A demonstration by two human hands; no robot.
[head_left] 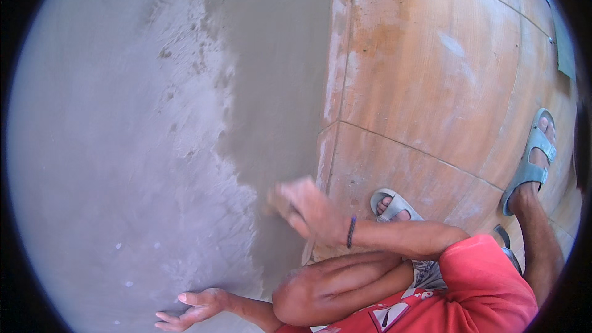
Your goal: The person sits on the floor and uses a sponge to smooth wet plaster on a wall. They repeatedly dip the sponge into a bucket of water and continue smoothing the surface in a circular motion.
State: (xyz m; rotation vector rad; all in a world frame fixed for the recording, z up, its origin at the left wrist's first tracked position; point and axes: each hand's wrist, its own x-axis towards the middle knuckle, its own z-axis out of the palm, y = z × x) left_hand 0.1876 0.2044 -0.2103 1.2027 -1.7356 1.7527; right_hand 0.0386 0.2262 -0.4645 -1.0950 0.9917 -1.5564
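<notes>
My left hand is low in the picture, its fingers spread and nothing in it. It hangs over or beside a smooth grey plastered surface; whether it touches cannot be told. My right hand, smeared by motion, is closed near the dark edge band of the plaster. A tan, blurred piece shows at its fingers, and a thin pale strip sticks out below the wrist. What exactly it grips is hidden by the blur.
Large orange-brown floor tiles with whitish smears lie to the right of the grey surface. My sandalled feet rest on them, one sandal farther right. My bent knee sits between my arms. A greenish panel stands at the far right.
</notes>
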